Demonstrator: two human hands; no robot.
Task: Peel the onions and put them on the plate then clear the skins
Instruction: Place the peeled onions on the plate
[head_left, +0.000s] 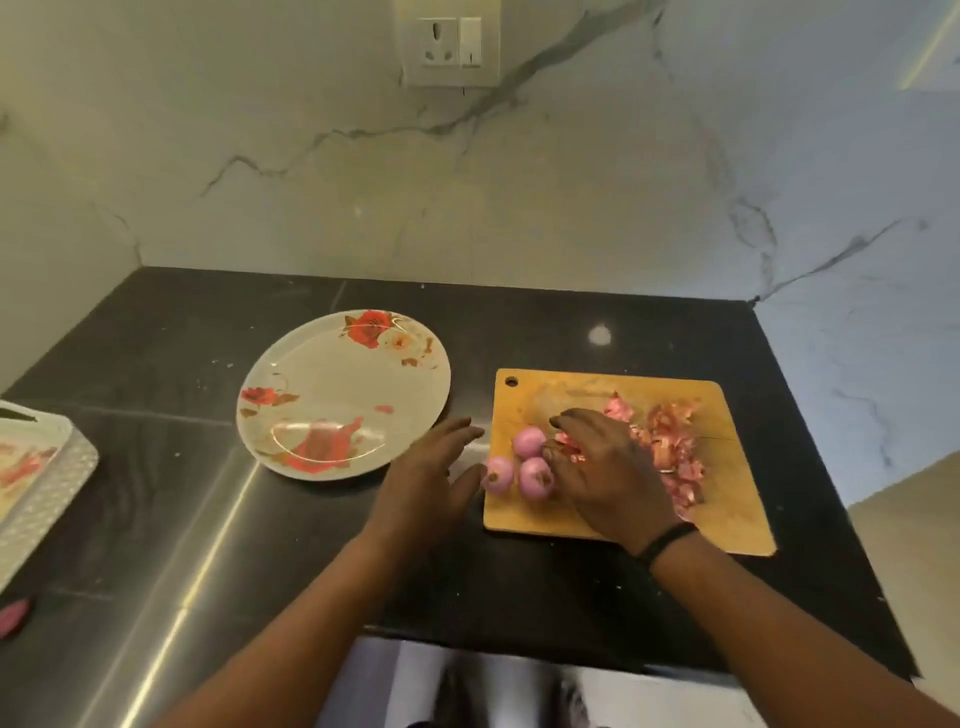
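Observation:
Three peeled pink onions (529, 467) lie at the left end of a wooden cutting board (727, 519). A heap of reddish onion skins (670, 441) covers the board's middle and right. My right hand (608, 473) rests on the board against the onions, fingers spread, with bits of skin under the fingertips. My left hand (431, 478) hovers open just left of the board, its fingers almost touching the leftmost onion. A white plate with red flowers (332, 384) sits bare to the left on the black counter.
A white textured tray (36, 483) stands at the left edge, and a pink object (15, 616) lies near the front left. A marble wall with a power socket (449, 49) rises behind. The counter's front edge runs below my arms.

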